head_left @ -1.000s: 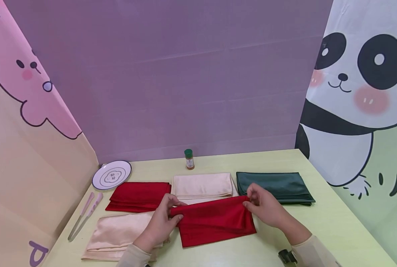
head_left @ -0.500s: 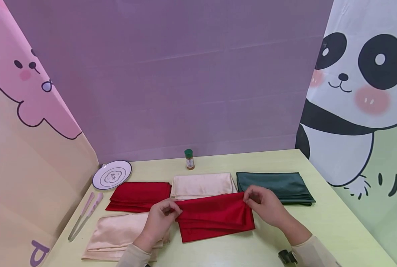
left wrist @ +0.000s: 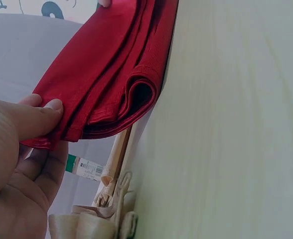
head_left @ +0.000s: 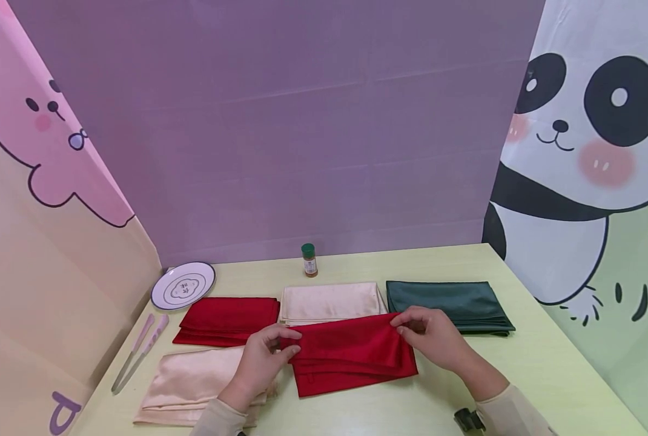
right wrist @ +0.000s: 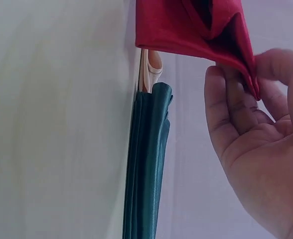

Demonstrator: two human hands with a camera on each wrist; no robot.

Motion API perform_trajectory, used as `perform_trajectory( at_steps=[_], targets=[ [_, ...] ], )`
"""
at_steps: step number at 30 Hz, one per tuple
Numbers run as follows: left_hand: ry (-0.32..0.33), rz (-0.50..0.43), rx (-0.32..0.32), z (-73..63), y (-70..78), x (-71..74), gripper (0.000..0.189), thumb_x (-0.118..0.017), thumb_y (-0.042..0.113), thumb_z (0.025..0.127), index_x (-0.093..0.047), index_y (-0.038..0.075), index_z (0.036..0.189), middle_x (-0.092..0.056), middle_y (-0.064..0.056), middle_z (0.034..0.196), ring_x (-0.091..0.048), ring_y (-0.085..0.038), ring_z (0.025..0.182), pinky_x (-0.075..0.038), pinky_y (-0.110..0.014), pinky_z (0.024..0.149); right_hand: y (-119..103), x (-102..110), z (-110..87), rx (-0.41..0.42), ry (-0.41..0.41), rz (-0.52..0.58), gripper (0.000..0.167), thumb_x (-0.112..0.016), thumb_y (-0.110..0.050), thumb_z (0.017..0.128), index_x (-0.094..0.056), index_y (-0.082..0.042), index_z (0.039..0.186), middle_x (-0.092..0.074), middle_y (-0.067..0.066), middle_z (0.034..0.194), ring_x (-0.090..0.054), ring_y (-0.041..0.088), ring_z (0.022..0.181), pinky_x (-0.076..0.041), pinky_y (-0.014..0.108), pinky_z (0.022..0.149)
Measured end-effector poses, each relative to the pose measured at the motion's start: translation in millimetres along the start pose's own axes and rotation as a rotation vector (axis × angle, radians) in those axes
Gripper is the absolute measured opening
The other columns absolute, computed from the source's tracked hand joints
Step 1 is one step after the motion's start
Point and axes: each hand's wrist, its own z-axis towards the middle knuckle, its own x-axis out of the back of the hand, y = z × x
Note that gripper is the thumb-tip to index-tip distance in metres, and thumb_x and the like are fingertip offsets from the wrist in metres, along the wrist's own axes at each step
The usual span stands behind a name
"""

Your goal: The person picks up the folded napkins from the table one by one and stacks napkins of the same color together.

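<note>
The folded red cloth in the hands is hanging over the near middle of the table, its far edge lifted; whether its lower edge is touching the tabletop cannot be told. The left hand is pinching one far corner between thumb and fingers, and the right hand is gripping the opposite corner the same way. In the head view the cloth is covering the near part of a cream satin cloth, and the right hand is overlapping the near left of a dark green cloth. A second red cloth is lying beyond the left hand, while a pale pink cloth is partly disappearing behind that hand and sleeve. Farther out, metal tongs with pink handles are resting near a dark-rimmed white plate, and a green-capped jar is standing near the purple backdrop. The left wrist view is showing stacked, flattened layers and one rounded, open fold in the held cloth; the green cloth is shining smoothly along its layered edge. The jar's label and the plate's emblem are appearing too small to read.
</note>
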Motion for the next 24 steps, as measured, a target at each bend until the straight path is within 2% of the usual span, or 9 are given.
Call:
perform_trajectory(
  at_steps=[5,9,19,24],
  targets=[
    [0.005,0.020,-0.003,-0.9,0.5,-0.2,0.028,-0.087,-0.002,0.082,-0.081,0.016,0.103,-0.073,0.001,0.105,-0.064,-0.014,0.073,-0.050,-0.026,0.068,1.0,-0.8,-0.1,-0.043,-0.002,0.011,0.023,-0.087,-0.012,0.086,-0.078,-0.018,0.107,-0.069,-0.001,0.094,-0.061,0.022,0.077,-0.055,0.028,0.063],
    [-0.002,0.033,-0.002,-1.5,0.7,0.1,0.029,-0.088,0.000,0.082,-0.081,0.016,0.105,-0.072,0.001,0.106,-0.062,-0.012,0.073,-0.050,-0.027,0.068,1.0,-1.0,-0.2,-0.069,0.000,0.023,0.025,-0.088,-0.012,0.086,-0.077,-0.017,0.108,-0.069,0.001,0.093,-0.061,0.023,0.077,-0.054,0.028,0.062],
    [-0.060,0.041,0.024,-1.1,-3.3,1.1,0.040,-0.087,0.004,0.085,-0.077,0.023,0.118,-0.067,0.003,0.119,-0.067,-0.018,0.085,-0.057,-0.029,0.077,-2.3,0.0,0.4,-0.087,0.032,-0.003,0.028,-0.086,-0.008,0.087,-0.077,-0.019,0.111,-0.072,0.001,0.107,-0.063,0.025,0.089,-0.058,0.029,0.070],
    [-0.076,0.045,0.015,-0.9,-6.5,1.7,0.044,-0.087,0.008,0.086,-0.074,0.027,0.123,-0.065,0.003,0.125,-0.066,-0.019,0.087,-0.057,-0.030,0.079,-2.0,0.2,0.4,-0.078,0.012,0.017,0.035,-0.086,-0.006,0.085,-0.076,-0.020,0.116,-0.071,0.004,0.112,-0.063,0.025,0.090,-0.059,0.030,0.071]
  ],
)
